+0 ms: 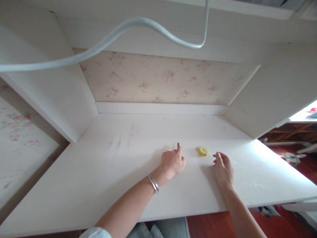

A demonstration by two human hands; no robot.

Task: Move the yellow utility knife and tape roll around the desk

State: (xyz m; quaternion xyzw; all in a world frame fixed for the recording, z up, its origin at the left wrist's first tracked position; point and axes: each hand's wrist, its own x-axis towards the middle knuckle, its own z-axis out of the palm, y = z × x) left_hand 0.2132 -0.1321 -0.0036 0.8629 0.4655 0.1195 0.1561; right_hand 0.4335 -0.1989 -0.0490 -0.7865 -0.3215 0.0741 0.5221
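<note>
a small brownish piece [178, 144] pokes up past the fingers of the person's left hand [172, 162], over the middle of the white surface [119, 198]. those fingers are closed round it, the index finger stretched forward along it and the rest folded in; most of it is hidden, so i can't tell what it is. just to the right lies a yellow ring-shaped roll [200, 151], pale in the middle, with a little red spot on its near edge. it sits by itself on the surface, between the two hands and nearer the right one, touching neither. the right hand [224, 170] is close beside it, fingers bent inward with the tips near the thumb; whether something thin is pinched there i can't tell from here.

there's a silver bracelet [153, 183] on the left wrist, and a bit of pale sleeve [95, 233] further up that arm. grey smudges [119, 142] mark the surface over to the left. behind it runs a white strip [160, 108], and above that a panel of flowered wallpaper [148, 77], with white side panels [267, 86] at both ends. a white cable [138, 21] loops across the top. below the near edge i see grey fabric [172, 228] and a reddish wooden floor [208, 228].
</note>
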